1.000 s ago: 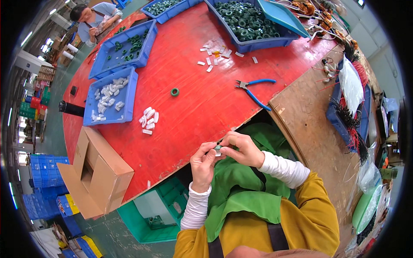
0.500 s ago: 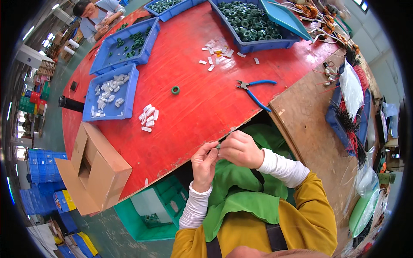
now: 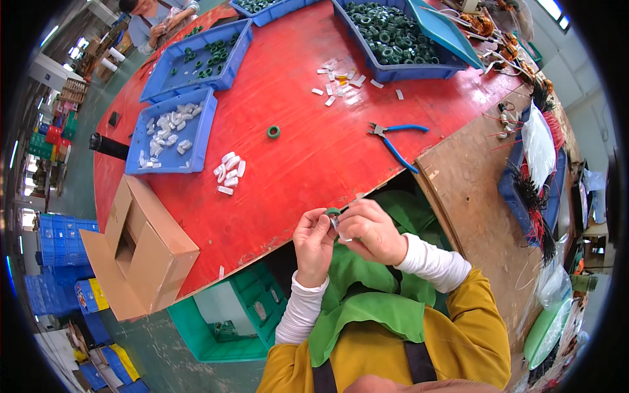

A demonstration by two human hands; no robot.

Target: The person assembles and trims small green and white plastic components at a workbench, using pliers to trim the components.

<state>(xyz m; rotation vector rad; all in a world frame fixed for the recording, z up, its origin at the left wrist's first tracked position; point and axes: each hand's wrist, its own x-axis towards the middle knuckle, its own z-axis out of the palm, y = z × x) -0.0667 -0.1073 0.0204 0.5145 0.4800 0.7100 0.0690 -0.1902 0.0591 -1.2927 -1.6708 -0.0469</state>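
Observation:
My left hand (image 3: 313, 245) pinches a small green ring (image 3: 333, 211) between thumb and fingertips, just past the near edge of the red table. Close beside it, my right hand (image 3: 375, 230) has its fingers closed on a small whitish piece, mostly covered by the fingers. The piece sits against the ring; whether it passes through the ring cannot be made out. On the table ahead lie a single green ring (image 3: 273, 131) and a small heap of white pieces (image 3: 230, 173). Blue-handled cutting pliers (image 3: 397, 139) rest to the right, jaws apart.
Blue trays hold white pieces (image 3: 171, 131) and green rings (image 3: 392, 40). White scraps (image 3: 339, 81) lie near the far tray. An open cardboard box (image 3: 148, 252) stands at the left edge, a green crate (image 3: 216, 352) below. A co-worker (image 3: 157, 23) sits across; wire bundles (image 3: 534, 190) lie right.
The green ring now shows above my left fingertips, where it was mostly hidden before. My right hand has turned and shifted slightly down and right. The view has tilted a little.

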